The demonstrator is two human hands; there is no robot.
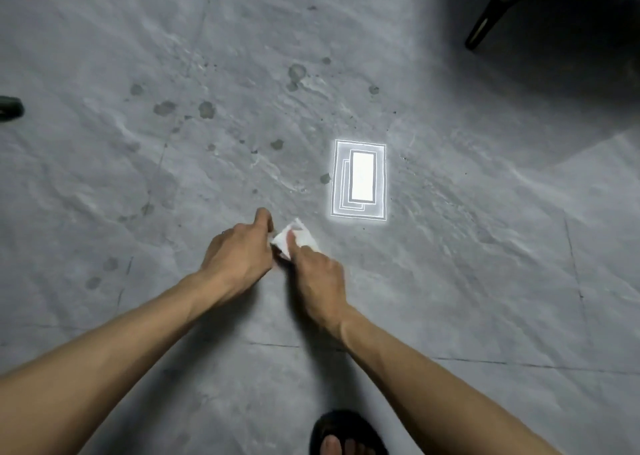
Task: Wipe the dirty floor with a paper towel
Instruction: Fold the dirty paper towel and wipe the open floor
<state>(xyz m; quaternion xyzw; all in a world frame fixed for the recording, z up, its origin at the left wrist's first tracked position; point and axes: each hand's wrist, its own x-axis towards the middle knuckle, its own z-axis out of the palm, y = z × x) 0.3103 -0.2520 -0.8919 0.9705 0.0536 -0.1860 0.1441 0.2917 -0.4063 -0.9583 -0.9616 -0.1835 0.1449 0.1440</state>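
Both hands, left hand and right hand, pinch a small white paper towel above the stained grey floor.

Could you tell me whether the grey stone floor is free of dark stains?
No, several dark blotches dot the grey stone floor ahead of the white paper towel.

Grey stained floor, dark sandal

Floor: you see grey stone-look tile, glossy, mottled, stained.
Paper towel: white, matt, soft, creased paper.
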